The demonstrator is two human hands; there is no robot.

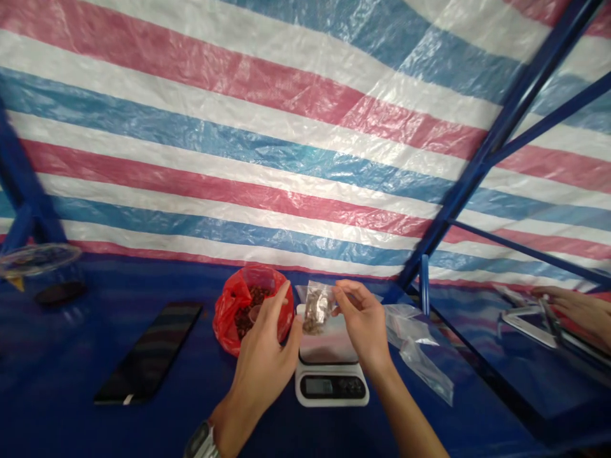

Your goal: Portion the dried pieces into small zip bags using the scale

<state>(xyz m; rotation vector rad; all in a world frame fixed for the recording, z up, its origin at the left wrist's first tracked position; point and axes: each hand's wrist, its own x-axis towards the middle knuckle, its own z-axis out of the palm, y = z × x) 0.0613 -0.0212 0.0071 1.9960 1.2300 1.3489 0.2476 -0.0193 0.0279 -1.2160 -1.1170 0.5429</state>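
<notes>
My right hand point(363, 321) pinches the upper right edge of a small clear zip bag point(317, 308) with brownish pieces in its lower part. The bag hangs above the steel plate of a small digital scale point(329, 346), whose display digits are too small to read. My left hand point(267, 350) has its thumb and fingers spread, with nothing seen between them. It is over the front right of a red plastic bag point(224, 312), which stands open and holds many small dark reddish-brown pieces point(258, 296). The left fingers hide part of this bag.
A black phone point(150, 353) lies to the left, and a clear round tub point(41, 273) stands farther left. Several empty clear bags point(415, 337) lie right of the scale. Another person's hand point(577, 308) is at far right, beyond a blue metal frame point(453, 197). Striped sheeting point(238, 140) hangs behind.
</notes>
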